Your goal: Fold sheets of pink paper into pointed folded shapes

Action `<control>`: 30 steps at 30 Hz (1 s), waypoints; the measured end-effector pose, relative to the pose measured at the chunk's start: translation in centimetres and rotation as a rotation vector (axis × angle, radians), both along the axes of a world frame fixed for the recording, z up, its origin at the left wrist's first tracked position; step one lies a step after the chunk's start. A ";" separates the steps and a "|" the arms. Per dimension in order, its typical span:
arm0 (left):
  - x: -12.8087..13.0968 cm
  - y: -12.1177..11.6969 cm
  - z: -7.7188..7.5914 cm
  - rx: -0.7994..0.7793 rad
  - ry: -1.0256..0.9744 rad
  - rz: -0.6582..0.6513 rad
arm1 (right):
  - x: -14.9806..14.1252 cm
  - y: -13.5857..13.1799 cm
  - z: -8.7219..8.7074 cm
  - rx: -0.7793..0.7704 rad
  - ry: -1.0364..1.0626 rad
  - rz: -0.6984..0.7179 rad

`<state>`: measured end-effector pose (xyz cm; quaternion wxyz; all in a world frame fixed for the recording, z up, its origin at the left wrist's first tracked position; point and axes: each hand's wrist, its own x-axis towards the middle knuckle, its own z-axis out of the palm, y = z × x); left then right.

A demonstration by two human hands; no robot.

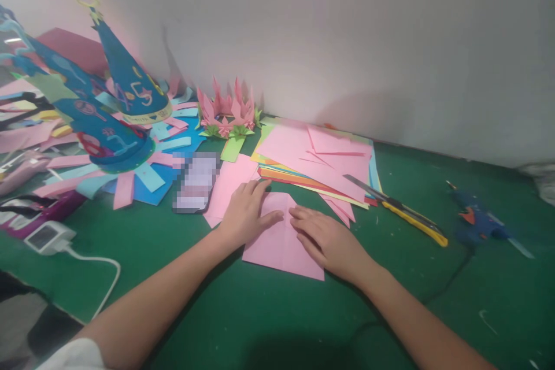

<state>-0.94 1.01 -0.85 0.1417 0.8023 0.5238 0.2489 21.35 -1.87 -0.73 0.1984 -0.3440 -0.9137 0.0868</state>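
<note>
- Landmark: paper stack (295, 150), flat on the desk (217, 312). All places below are relative to it.
- Pink sheet (277, 248): near side of the stack, toward its left end, flat on the desk, directly under my hands.
- Sheet axis: a line like a crease runs down its middle, roughly pointing at the stack. The wide edge faces away from the stack, the narrower end faces it. Can't call one side clearly longer with my fingers covering parts of the outline.
- Left hand (247, 214): palm down on the sheet's left part, fingers extended toward the stack's near-left corner, thumb laid inward toward the crease. Unclenched, no grip that I can see.
- Right hand (332, 243): palm down on the sheet's right part, fingers lightly bent and pointing in at the crease. Unclenched too, resting on paper, not pinching as far as I can tell.
- Key relation, my judgement: the crease sits between left thumb and right fingertips, close to both. No clear winner on nearness there; the left hand is the nearer one to the stack.
- Around: phone (197, 182) left of the stack, loose pink paper (229, 185) between the two. Cutter (411, 217) at the stack's right, blade end over its edge. Glue gun (477, 222) farther right, well apart.
</note>
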 end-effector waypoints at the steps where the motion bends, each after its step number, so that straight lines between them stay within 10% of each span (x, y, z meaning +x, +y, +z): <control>1: 0.1 0.0 -0.2 -0.021 -0.073 -0.006 | 0.0 0.0 0.0 0.003 -0.005 -0.002; 5: 0.4 -0.2 -0.6 -0.090 -0.323 0.025 | -0.1 -0.1 0.0 0.020 -0.002 0.002; 12: 0.1 -0.3 0.0 0.030 0.073 0.092 | -0.2 -0.3 -0.1 0.060 0.020 -0.037; 24: 1.1 0.3 -0.4 -0.211 -0.740 0.167 | 0.0 -0.3 -0.2 0.052 -0.006 -0.035; 30: 0.8 0.2 0.2 -0.116 -0.530 0.038 | 0.0 -0.1 -0.1 0.029 -0.005 -0.033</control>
